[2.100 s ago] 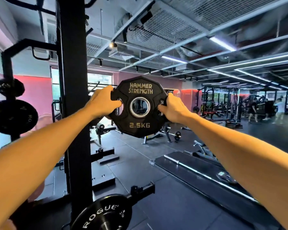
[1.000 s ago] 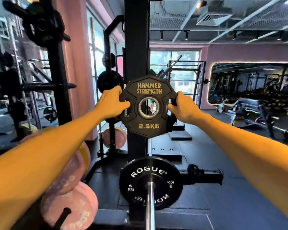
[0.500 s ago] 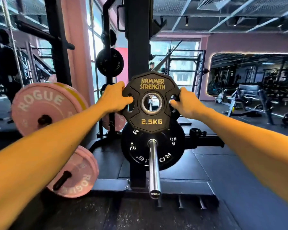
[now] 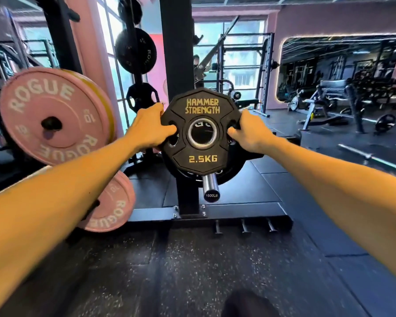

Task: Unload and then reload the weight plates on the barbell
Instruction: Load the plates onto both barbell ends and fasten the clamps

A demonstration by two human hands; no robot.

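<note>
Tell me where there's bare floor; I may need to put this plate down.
Bare floor lies in front of the rack base, and mats to its right. Left is crowded with pink plates. Both hands, left hand and right hand, hold the plate.

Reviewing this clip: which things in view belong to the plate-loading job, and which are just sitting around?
In the job:
2.5 kg plate, gripped by left hand and right hand
barbell sleeve
black plate already on it

Just around:
pink Rogue plates stored at left
black plates on the rack pegs
bench far right
</note>
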